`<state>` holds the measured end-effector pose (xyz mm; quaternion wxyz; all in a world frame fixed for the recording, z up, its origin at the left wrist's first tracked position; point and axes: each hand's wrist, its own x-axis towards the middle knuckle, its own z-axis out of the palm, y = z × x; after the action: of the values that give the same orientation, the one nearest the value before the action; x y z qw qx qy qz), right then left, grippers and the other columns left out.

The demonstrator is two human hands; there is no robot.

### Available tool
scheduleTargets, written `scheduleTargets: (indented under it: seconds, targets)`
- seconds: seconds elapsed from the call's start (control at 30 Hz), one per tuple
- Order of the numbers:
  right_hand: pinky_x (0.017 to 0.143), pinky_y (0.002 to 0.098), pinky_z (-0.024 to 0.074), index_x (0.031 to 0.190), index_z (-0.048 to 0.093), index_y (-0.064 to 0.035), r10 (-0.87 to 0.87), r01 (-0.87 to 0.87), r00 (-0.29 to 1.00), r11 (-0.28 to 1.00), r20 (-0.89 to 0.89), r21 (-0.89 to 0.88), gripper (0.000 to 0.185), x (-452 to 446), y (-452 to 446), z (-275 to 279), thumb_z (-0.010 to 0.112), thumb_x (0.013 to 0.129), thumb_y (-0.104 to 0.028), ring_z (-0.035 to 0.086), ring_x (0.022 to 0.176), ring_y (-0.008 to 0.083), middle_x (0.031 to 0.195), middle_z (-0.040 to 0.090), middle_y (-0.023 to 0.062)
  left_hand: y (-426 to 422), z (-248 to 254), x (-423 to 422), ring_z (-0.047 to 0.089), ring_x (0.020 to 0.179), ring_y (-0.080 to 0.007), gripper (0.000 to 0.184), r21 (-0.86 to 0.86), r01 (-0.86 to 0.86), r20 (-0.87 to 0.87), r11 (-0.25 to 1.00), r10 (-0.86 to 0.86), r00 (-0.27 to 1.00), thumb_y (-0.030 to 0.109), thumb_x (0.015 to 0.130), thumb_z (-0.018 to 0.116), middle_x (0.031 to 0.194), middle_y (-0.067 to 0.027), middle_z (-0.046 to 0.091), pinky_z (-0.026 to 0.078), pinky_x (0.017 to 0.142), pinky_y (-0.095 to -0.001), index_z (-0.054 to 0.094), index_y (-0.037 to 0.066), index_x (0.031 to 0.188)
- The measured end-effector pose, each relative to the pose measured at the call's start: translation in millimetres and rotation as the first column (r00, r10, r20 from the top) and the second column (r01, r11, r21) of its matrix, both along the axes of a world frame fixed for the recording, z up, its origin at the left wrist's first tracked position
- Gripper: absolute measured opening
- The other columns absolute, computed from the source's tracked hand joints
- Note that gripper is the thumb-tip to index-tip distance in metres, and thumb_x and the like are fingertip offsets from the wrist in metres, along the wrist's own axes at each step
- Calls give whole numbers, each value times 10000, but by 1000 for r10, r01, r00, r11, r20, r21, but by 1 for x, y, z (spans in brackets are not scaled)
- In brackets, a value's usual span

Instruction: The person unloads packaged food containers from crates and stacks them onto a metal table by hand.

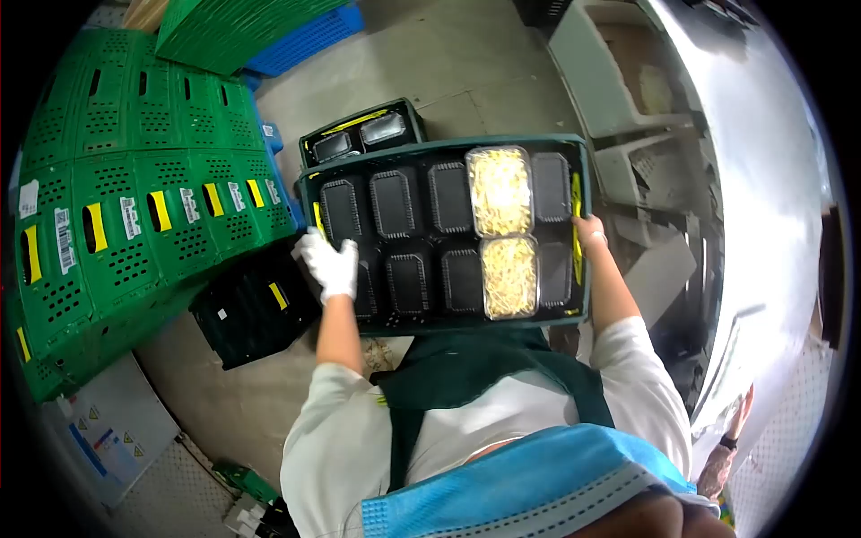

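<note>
A dark green crate (439,327) is held level in front of my apron. My left hand (329,265), in a white glove, grips its left end by the yellow-marked handle. At the opposite end my bare right hand (590,235) is closed around the handle, its fingers partly hidden by the wall. Black plastic trays (392,203) sit in two rows inside the crate. Toward its right side, two clear packs lie on top: an upper pack of pale yellow strips (500,193) and a lower pack of similar strips (509,278), perhaps bean sprouts.
Behind the held crate stands a smaller-looking dark crate (363,130) with black trays. Green crates (134,179) are stacked at the left, with a black crate (256,305) on the floor beside them. A metal counter (762,224) runs along the right; another person's hand (740,412) shows there.
</note>
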<state>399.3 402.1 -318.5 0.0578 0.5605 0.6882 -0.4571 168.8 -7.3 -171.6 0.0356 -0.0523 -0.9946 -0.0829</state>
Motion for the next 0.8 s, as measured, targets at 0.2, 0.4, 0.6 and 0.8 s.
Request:
scheduleTargets:
  seconds: [0.2,0.4,0.6,0.8]
  targets:
    - [667,326,443,895,588,26,-155,155,988,988,-8,17,281,-17,-11,19,599,696,-172,597,727,240,781,613,147,-59,-65,-99,517,568,-175,237,634,-421,520,649,46,853,217,764,589,662,-55,527,423,525,-322,508,50,912]
    - [721,327,442,919,586,3,-103,104,994,995,46,-11,390,8,-1,27,615,660,-287,591,788,265,818,613,161,-50,-34,-71,347,282,-151,300,555,-599,716,577,35,697,319,800,554,448,-21,413,317,272,-304,436,89,647]
    - [753,325,443,896,596,27,-80,95,989,988,-121,122,453,49,-17,152,634,615,-326,585,839,275,869,603,195,-111,71,3,323,284,-123,427,742,-441,549,505,-79,832,345,829,505,409,-12,377,310,278,-256,464,54,517]
    - [793,338,426,966,534,101,218,-90,938,904,-269,418,650,75,-31,359,625,650,-460,558,894,309,944,568,247,-147,227,81,277,304,-109,580,872,-263,323,412,-82,943,562,808,395,375,12,288,263,319,-239,433,85,479]
